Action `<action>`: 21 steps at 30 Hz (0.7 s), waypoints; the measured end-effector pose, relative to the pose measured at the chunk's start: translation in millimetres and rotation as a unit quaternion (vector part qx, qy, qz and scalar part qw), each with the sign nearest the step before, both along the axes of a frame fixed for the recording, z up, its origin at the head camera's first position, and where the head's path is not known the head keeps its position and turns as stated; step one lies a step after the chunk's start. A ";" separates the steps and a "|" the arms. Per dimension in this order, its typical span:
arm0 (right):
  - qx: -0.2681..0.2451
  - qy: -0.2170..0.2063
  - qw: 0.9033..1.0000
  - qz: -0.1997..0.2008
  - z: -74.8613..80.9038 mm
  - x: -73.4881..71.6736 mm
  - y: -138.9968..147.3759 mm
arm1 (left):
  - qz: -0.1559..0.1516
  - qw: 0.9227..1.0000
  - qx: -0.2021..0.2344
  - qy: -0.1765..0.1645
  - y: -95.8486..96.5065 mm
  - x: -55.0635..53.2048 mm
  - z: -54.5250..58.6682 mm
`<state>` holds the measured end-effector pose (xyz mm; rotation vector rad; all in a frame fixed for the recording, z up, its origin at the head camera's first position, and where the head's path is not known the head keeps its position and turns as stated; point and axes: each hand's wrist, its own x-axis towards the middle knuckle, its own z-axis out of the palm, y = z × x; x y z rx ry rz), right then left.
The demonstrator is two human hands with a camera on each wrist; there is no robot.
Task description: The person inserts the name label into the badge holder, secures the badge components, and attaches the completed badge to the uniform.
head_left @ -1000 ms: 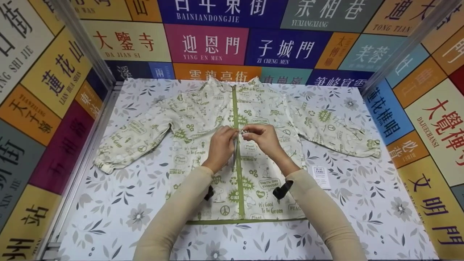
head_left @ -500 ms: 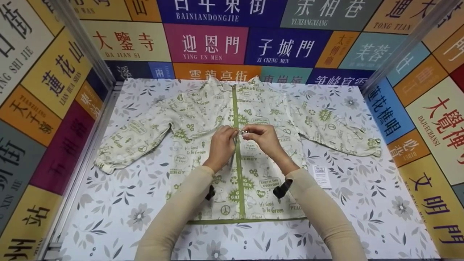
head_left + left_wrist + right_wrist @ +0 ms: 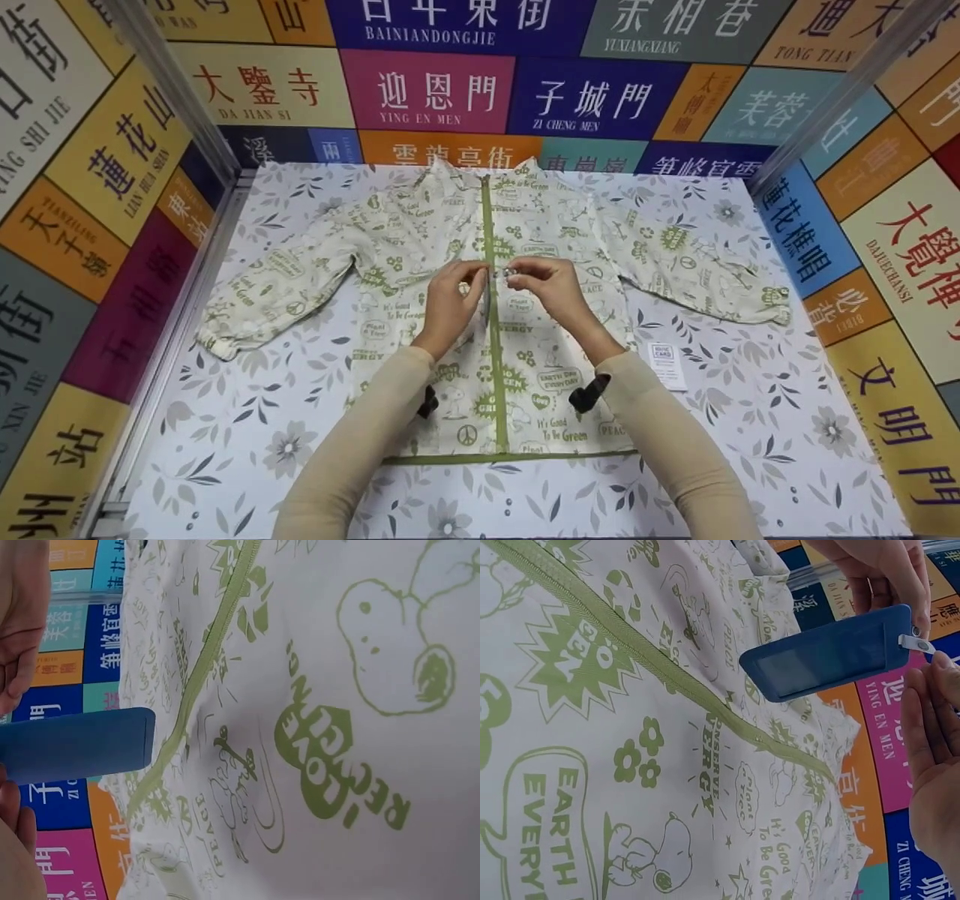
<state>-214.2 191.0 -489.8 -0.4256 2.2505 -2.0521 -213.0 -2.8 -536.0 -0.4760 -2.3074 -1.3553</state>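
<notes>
A blue badge holder (image 3: 825, 652) with a clear window hangs above the printed jacket (image 3: 420, 322). In the right wrist view, my left hand (image 3: 889, 574) pinches its top end beside a metal fitting. My right hand (image 3: 941, 757) pinches a clear strap (image 3: 915, 643) with a snap at that end. The head view shows my left hand (image 3: 454, 300) and right hand (image 3: 551, 289) close together over the green zip (image 3: 495, 360), with small shiny metal between them. Only the holder's thin edge shows there. The left wrist view has the blue back of the badge holder (image 3: 82, 744).
The jacket lies flat with both sleeves spread on a floral-patterned table (image 3: 285, 450). A small white card (image 3: 665, 366) lies right of the jacket. Colourful panels (image 3: 431, 94) with lettering stand behind and on both sides.
My left hand has shifted slightly left and its fingers have opened out a little. The gap between the hands is a bit wider. The jacket has stayed in place.
</notes>
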 end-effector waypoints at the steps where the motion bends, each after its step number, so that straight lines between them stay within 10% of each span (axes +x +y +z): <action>1: 0.003 0.000 1.000 -0.002 0.5 0.3 0.5 | -0.002 1.000 0.007 0.001 -1.1 0.2 -0.9; 11: -0.008 -0.007 1.000 -0.008 3.0 -0.4 2.8 | -0.022 0.999 0.022 -0.032 -8.2 0.7 -9.1; 21: 0.006 -0.019 1.000 -0.010 5.5 -2.4 2.0 | -0.111 0.981 0.063 -0.148 -24.7 2.6 -22.0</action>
